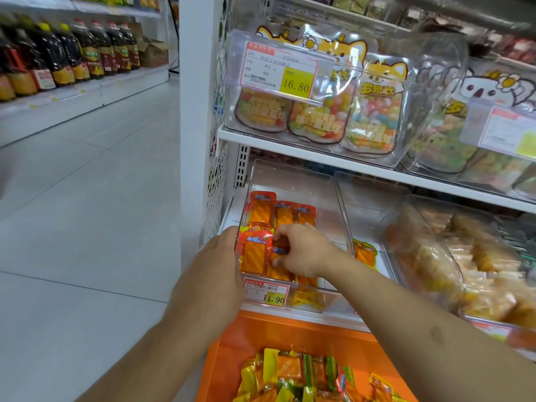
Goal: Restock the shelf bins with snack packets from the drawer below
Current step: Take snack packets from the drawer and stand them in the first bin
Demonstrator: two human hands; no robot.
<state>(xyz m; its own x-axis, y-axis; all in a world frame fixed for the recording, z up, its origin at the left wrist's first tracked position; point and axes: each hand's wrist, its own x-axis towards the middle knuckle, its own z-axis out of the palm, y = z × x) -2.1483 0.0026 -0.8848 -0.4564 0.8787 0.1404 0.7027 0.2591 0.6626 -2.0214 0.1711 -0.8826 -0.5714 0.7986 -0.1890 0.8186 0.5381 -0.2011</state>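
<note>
Orange drawer below, R hand w/ packets, L hand on bin

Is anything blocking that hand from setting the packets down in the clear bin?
Nothing visible. The right hand is already inside the open-topped clear bin, its fingers on the orange packets. The left hand rests against the bin's outer wall.

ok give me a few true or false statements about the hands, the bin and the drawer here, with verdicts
1. The right hand is inside the clear bin, on the orange packets. True.
2. The left hand reaches into the drawer. False: it rests against the bin's outer left wall.
3. The drawer is orange and open, with packets in it. True.
4. The bin is packed to the back. False: its rear part shows bare.
5. The upper yellow price tag reads 16.80. True.
</note>
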